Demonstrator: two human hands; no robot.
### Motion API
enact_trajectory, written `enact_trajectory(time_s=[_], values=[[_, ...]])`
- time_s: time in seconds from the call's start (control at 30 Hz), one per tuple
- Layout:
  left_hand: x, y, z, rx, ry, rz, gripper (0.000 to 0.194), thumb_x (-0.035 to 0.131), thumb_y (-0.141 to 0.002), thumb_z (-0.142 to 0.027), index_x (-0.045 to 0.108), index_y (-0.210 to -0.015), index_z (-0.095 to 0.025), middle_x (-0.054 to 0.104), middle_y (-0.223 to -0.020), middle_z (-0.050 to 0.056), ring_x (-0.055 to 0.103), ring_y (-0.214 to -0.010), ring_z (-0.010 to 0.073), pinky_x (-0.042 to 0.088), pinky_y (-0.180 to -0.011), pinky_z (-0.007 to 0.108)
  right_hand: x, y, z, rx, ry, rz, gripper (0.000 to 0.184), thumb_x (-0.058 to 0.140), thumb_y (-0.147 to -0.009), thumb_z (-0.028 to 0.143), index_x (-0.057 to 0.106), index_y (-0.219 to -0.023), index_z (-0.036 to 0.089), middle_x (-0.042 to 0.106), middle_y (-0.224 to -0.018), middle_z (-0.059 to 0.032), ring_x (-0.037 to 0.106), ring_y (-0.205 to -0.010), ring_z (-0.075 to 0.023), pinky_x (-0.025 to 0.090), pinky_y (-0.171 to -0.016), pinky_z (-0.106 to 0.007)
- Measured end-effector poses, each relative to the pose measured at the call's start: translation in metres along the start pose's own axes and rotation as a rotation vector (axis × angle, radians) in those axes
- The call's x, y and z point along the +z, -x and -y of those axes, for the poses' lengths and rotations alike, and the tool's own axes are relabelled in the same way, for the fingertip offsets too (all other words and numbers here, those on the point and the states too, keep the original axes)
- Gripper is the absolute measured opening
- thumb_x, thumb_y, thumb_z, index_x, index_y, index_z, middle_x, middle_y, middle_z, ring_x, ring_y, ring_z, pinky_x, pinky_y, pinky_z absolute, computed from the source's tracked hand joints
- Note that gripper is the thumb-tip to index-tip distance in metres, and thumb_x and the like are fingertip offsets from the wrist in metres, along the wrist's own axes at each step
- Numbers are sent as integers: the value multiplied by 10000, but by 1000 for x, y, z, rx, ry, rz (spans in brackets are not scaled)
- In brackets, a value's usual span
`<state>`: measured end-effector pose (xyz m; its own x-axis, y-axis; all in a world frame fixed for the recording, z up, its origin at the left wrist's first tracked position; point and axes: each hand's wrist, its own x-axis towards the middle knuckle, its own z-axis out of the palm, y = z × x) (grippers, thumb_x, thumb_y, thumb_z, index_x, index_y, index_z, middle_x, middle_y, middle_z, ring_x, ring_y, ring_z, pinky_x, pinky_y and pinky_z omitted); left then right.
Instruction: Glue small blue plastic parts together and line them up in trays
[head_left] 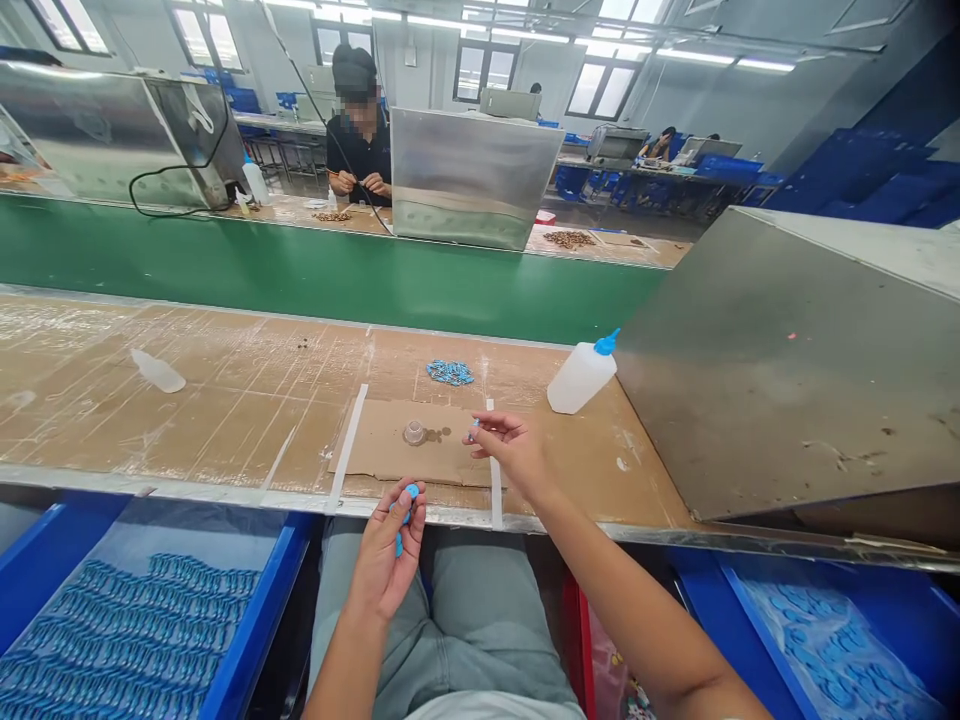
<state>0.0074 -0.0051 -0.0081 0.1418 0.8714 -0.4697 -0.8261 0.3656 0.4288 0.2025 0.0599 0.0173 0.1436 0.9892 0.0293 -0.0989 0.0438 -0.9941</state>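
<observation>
Pinching a blue bit, the right hand hangs over the cardboard; left of that pinch stands a cup, beyond it a blue pile; the left hand, lower left, holds blue parts.

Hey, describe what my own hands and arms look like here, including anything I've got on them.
Your left hand and right hand are ungloved, with five-fingered human shapes. Your left forearm and right forearm are bare, with no sleeve in view. I see no rings, watch, cables or markings.
</observation>
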Motion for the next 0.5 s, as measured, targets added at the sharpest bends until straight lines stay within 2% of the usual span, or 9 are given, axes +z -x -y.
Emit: enact_trajectory(time_s=[0.17, 0.3, 0.4, 0.5], values=[[0, -4, -2, 11, 0, -28, 208, 625, -768, -43, 675, -953, -124, 717, -965, 90, 689, -814, 111, 566, -764, 176, -9, -24, -31, -275, 482, -19, 225, 680, -733, 322, 715, -893, 167, 719, -839, -72, 673, -707, -178, 579, -700, -335], [-1, -6, -3, 14, -11, -22, 233, 644, -747, -32, 675, -960, -120, 717, -975, 92, 688, -820, 110, 562, -774, 173, -17, -33, -46, -437, 735, 63, 180, 612, -786, 270, 721, -908, 196, 725, -879, -61, 672, -735, -175, 560, -742, -337], [-3, -9, -4, 12, -17, -17, 246, 653, -736, -26, 674, -964, -116, 717, -976, 95, 687, -806, 105, 561, -765, 166, -16, -33, -46, -445, 762, 80, 185, 606, -800, 275, 721, -924, 200, 722, -872, -59, 657, -711, -168, 549, -703, -316], [-3, -12, -5, 15, -12, -12, 244, 660, -736, -34, 672, -963, -123, 719, -963, 92, 687, -809, 104, 558, -766, 165, -5, -32, -41, -380, 624, 3, 216, 634, -789, 314, 718, -943, 188, 718, -837, -55, 636, -648, -154, 537, -619, -286]])
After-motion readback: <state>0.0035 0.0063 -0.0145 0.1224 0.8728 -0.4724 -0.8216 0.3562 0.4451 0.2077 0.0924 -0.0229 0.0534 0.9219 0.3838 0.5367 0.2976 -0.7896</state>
